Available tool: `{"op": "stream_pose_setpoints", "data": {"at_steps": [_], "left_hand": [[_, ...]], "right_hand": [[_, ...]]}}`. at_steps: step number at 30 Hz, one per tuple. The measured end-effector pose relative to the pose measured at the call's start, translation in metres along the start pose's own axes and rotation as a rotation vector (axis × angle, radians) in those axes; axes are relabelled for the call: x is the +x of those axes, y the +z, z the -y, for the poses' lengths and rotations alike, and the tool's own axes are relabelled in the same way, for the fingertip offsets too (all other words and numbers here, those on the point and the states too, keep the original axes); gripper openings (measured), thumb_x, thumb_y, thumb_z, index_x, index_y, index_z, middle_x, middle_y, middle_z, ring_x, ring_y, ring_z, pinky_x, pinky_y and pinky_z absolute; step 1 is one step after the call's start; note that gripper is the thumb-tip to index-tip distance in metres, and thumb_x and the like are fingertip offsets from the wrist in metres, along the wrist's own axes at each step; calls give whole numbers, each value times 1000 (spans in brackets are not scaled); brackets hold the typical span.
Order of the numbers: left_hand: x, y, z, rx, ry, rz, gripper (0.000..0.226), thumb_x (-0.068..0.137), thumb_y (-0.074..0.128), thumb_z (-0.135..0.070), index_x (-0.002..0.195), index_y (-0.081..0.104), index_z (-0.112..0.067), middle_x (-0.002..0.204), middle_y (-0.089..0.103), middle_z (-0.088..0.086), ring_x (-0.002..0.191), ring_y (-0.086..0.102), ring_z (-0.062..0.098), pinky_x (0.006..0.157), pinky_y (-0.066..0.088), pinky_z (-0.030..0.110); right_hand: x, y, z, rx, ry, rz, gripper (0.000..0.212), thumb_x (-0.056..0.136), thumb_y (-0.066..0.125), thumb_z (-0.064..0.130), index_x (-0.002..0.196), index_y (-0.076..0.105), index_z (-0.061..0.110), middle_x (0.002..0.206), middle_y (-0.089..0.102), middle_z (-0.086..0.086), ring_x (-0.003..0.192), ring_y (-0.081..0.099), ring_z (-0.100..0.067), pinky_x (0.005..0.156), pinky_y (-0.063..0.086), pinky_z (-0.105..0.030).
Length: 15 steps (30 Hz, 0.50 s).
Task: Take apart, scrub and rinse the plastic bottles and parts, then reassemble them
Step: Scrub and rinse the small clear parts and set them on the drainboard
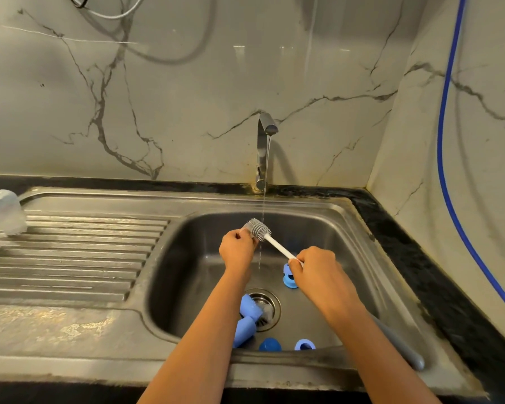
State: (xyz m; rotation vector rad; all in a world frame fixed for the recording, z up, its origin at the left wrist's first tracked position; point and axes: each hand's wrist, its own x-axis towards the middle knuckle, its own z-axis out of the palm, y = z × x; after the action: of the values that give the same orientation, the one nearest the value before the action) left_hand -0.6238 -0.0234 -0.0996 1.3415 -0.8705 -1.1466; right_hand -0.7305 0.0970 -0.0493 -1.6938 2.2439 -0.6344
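Observation:
Over the steel sink basin, my right hand grips the white handle of a grey silicone bottle brush. My left hand pinches the brush's bristle head; whether a small part lies under its fingers I cannot tell. A thin stream of water from the tap falls onto the bristles. Blue bottle parts lie in the basin: two caps by the drain, a ring under my right hand, a dome cap and another ring at the front.
Clear plastic bottles stand upside down at the far left of the ribbed drainboard. A grey handle lies across the sink's front right rim. A blue hose hangs down the right wall. Marble walls enclose the corner.

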Motion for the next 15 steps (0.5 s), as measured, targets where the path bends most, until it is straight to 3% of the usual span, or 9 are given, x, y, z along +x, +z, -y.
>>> {"op": "stream_pose_setpoints", "data": {"at_steps": [2,4,10,13,15], "left_hand": [[1,-3,-2,-200,-132,43,21,97,54,-21,81,63,-10,89,69,9,85,66,18,74,54,25],[1,-7,-2,-252,-141,109,26,98,53,-29,86,63,-9,93,70,8,89,68,17,81,55,26],[-2,2,4,-19,90,164,23,99,52,-27,88,63,-10,88,66,9,83,61,16,84,55,33],[0,0,2,-18,86,142,23,99,53,-27,88,64,-11,86,68,7,80,61,15,83,54,34],[0,-1,0,16,80,143,31,100,49,-32,81,63,-11,80,66,4,72,57,12,74,51,30]], "right_hand": [[-1,-1,-1,4,-1,17,27,96,44,24,74,53,11,66,51,-1,53,44,-15,51,38,-28],[-1,-1,-1,1,5,1,27,97,44,25,78,57,10,65,50,0,53,43,-14,50,37,-28],[3,-3,-4,-47,41,-92,28,98,41,29,85,60,12,75,56,-3,64,53,-20,59,47,-35],[1,-4,-4,-39,28,-64,27,98,41,27,83,59,13,73,56,-2,61,52,-18,57,45,-32],[0,-6,-3,-40,14,-36,26,98,42,26,79,56,13,71,54,-1,59,49,-16,54,41,-29]]}}
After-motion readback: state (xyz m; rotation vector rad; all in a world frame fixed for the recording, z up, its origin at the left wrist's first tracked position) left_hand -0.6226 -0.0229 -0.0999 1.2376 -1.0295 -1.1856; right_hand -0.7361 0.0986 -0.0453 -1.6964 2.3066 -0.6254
